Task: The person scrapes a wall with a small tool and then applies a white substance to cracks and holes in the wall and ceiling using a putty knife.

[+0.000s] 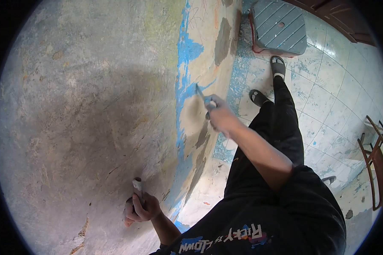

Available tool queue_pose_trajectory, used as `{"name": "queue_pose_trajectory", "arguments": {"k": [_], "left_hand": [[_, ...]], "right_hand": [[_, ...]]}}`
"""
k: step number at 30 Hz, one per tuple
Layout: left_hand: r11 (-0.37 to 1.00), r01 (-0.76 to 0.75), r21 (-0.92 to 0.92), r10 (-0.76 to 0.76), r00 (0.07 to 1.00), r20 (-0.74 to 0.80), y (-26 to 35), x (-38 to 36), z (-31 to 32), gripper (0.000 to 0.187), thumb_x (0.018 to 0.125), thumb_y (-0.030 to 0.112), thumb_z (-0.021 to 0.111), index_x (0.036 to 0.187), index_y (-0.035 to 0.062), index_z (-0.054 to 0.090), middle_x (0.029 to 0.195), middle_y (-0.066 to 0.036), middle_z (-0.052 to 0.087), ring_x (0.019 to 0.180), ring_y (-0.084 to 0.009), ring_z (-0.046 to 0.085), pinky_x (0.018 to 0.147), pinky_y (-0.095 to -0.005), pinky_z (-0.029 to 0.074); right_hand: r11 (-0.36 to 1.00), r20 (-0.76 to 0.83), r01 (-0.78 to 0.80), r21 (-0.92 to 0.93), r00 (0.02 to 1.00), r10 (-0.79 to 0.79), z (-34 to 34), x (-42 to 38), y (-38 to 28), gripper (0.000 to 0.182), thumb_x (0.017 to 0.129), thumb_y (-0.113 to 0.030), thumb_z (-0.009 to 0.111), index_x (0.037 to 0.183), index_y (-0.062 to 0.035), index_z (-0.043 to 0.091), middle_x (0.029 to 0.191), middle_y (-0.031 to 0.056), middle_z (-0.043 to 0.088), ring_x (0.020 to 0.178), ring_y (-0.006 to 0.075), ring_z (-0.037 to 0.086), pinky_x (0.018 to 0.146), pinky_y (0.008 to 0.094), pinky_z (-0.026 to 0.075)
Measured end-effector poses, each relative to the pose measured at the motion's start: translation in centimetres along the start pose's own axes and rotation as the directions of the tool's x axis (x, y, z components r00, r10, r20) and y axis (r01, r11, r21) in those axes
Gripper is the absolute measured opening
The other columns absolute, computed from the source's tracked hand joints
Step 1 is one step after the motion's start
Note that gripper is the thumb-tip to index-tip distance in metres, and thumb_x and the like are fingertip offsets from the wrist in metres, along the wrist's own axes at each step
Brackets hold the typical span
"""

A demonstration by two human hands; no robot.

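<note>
- Against the scraped wall [85,106], low at left: left hand [140,208], fingers curled tight around a pale-handled tool [137,187] whose tip touches the plaster.
- Centre, beside the blue paint strip [184,76]: right hand [219,117], fingers closed on a thin scraper [201,94], blade on the wall.
- Right, on the tiled floor [327,97]: grey step stool [278,26], wooden chair [376,161].

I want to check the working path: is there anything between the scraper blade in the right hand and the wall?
Nothing visible. The right hand holds the scraper with its blade tip at the wall, beside the blue paint strip.
</note>
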State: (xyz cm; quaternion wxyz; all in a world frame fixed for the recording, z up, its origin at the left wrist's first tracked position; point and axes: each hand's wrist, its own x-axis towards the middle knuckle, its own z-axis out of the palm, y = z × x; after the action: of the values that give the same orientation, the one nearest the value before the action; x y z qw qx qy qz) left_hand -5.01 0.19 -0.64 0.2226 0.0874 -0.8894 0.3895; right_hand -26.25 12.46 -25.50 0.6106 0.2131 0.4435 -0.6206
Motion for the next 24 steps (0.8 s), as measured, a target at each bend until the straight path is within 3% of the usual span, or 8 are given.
{"name": "queue_pose_trajectory", "arguments": {"k": [3,6,9,15,18,24], "left_hand": [[0.998,-0.06,0.003,0.06,0.998,0.009,-0.2,0.1,-0.3,0.027,0.084,0.023,0.082,0.105,0.0126,0.07,0.093,-0.004,0.062,0.081,-0.02,0.054,0.076,-0.0384,0.035],[1.0,-0.024,-0.009,0.024,1.0,0.011,0.1,0.4,-0.2,0.026,0.08,0.016,0.082,0.101,0.0183,0.067,0.091,0.0,0.06,0.081,-0.0187,0.053,0.079,-0.0409,0.03],[0.999,-0.031,0.01,0.031,0.999,0.006,0.0,0.2,-0.2,0.026,0.081,0.016,0.082,0.102,0.0187,0.067,0.09,0.0,0.06,0.082,-0.0184,0.053,0.079,-0.0412,0.029],[0.999,-0.04,0.025,0.04,0.999,0.001,0.1,0.4,-0.1,0.026,0.082,0.017,0.082,0.102,0.0194,0.066,0.09,0.001,0.06,0.081,-0.0172,0.054,0.079,-0.0414,0.029],[0.999,-0.034,-0.004,0.034,0.999,0.01,0.0,0.2,-0.2,0.027,0.082,0.017,0.081,0.103,0.0196,0.065,0.091,0.0,0.06,0.08,-0.0172,0.054,0.08,-0.0414,0.029],[0.999,-0.044,0.016,0.044,0.999,-0.002,0.0,0.3,-0.2,0.026,0.085,0.018,0.079,0.106,0.0188,0.064,0.093,-0.002,0.061,0.08,-0.0181,0.055,0.08,-0.041,0.03]], "right_hand": [[0.999,-0.019,-0.028,0.031,0.999,0.029,-0.5,1.0,-0.7,0.022,0.105,-0.025,0.047,0.125,-0.0166,0.052,0.073,0.0028,0.049,0.046,0.0083,0.036,0.04,0.027,0.028],[0.998,0.028,-0.045,0.033,0.999,0.044,0.5,-0.9,-0.9,0.022,0.105,-0.025,0.047,0.124,-0.016,0.052,0.075,0.0035,0.049,0.047,0.0087,0.036,0.041,0.0272,0.028],[0.999,-0.041,0.028,-0.02,0.999,-0.028,-0.4,1.0,-0.1,0.02,0.105,-0.025,0.046,0.123,-0.0155,0.052,0.076,0.0041,0.05,0.048,0.009,0.036,0.041,0.0275,0.029],[0.999,-0.037,0.015,0.052,0.999,-0.013,1.1,-0.3,0.1,0.02,0.105,-0.026,0.046,0.122,-0.0154,0.051,0.076,0.0043,0.05,0.048,0.0093,0.035,0.042,0.0274,0.029],[0.997,-0.111,-0.027,0.068,0.993,0.035,-0.1,2.7,0.2,0.021,0.105,-0.026,0.047,0.123,-0.0152,0.051,0.075,0.0043,0.049,0.047,0.0095,0.036,0.041,0.0271,0.028],[0.991,-0.102,0.128,-0.032,0.986,-0.131,1.0,2.0,1.8,0.019,0.106,-0.024,0.047,0.123,-0.0158,0.05,0.073,0.005,0.05,0.046,0.0097,0.036,0.039,0.0275,0.027]]}}
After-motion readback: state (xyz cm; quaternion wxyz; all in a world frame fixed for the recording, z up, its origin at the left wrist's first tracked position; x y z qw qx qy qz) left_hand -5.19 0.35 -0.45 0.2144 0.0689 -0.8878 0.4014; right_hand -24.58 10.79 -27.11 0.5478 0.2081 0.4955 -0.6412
